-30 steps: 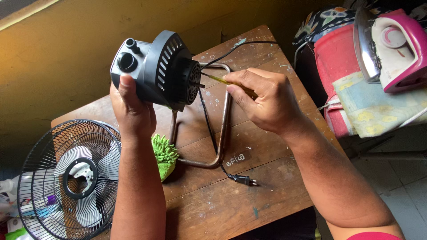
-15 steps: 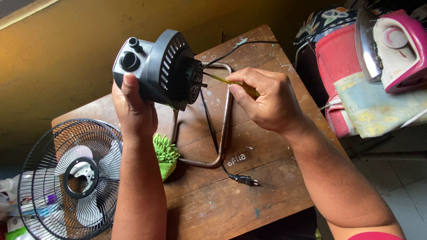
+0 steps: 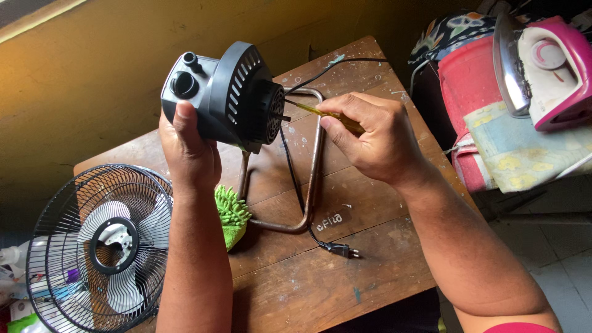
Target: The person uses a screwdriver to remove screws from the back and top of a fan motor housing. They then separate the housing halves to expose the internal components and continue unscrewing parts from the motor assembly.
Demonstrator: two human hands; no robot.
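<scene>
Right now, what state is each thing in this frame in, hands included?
Fan motor housing: off its grille, held up above the table.
Left hand: gripping the housing from below.
Right hand: closed on the screwdriver.
Screwdriver: tip at the motor's front.
Fan grille with blades: detached, lying by the table's left edge.
Power plug: unplugged, on the table.
Iron: standing upright.

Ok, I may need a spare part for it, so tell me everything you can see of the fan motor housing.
The fan motor housing is dark grey, plastic by the look, with slotted vents around a rounded shell and two knobs on its boxy rear. A short shaft sticks out of the front face. The left hand holds it up above the wooden table, tilted, front facing right. The right hand points a yellow-handled screwdriver at its front. A black power cord trails down to a plug.
</scene>
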